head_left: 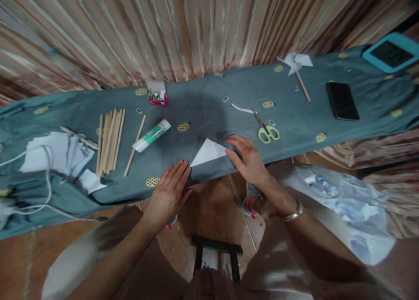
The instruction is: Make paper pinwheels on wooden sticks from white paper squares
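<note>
On the near side of the blue-green cloth (203,103), a white paper triangle (210,153), probably light, easily creased and best pinched by its corners, lay ungripped between my flattened left hand (169,191) and loosely parted right hand (250,162).

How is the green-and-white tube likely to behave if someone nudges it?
The green-and-white tube would probably roll, since its body looks rounded. The wooden stick it lies across might shift with it or check it. The wrinkled cloth beneath may slow any rolling.
</note>
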`<state>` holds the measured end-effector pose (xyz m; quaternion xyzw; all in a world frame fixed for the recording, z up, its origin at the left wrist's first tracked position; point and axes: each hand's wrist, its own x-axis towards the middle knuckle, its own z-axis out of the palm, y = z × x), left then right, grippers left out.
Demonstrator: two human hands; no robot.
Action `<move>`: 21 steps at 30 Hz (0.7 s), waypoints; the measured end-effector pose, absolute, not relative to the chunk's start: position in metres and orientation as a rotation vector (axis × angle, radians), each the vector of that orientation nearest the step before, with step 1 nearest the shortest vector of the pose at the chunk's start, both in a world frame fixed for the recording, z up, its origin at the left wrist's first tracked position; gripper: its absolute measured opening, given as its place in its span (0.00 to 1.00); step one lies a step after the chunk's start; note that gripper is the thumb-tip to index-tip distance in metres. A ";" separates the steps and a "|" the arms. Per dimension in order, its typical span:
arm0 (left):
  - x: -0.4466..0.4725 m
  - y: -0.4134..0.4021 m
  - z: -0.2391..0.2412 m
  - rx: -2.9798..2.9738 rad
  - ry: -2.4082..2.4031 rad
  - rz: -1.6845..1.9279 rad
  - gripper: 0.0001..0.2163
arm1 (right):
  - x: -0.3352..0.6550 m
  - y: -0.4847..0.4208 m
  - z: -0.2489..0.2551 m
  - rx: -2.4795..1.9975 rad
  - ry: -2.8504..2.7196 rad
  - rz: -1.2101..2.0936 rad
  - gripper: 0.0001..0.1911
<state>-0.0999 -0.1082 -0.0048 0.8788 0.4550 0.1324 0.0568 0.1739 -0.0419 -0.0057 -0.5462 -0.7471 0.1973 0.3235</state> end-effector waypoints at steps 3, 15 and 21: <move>-0.099 -0.107 -0.003 2.591 1.391 0.441 0.21 | 0.168 -0.039 -0.006 -1.454 -1.948 0.636 0.14; -0.076 -0.060 0.021 1.444 1.387 0.855 0.33 | 0.168 -0.034 0.005 -1.292 -1.667 1.003 0.04; -0.057 -0.045 0.033 1.100 1.226 0.754 0.23 | 0.171 -0.036 0.018 -1.225 -1.659 0.991 0.03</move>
